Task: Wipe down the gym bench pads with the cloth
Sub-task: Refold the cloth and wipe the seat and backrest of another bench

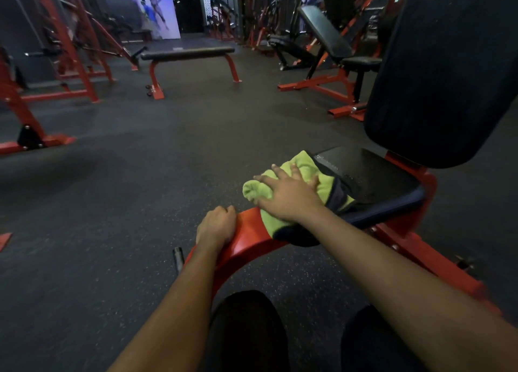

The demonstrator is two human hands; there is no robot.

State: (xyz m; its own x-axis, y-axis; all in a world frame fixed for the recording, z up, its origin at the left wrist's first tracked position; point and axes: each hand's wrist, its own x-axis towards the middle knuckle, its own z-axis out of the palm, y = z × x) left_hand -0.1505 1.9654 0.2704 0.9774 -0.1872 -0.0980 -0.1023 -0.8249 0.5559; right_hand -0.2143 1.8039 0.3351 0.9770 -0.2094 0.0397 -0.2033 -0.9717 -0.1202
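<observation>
Here, right hand pressing cloth, seat pad

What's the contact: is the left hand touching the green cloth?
Apart. The head view shows the left hand gripping the red frame, with a strip of bare frame visible between it and the green cloth.

I find no words, numbers or brand marks to read; the wall poster shows only figures.
</observation>
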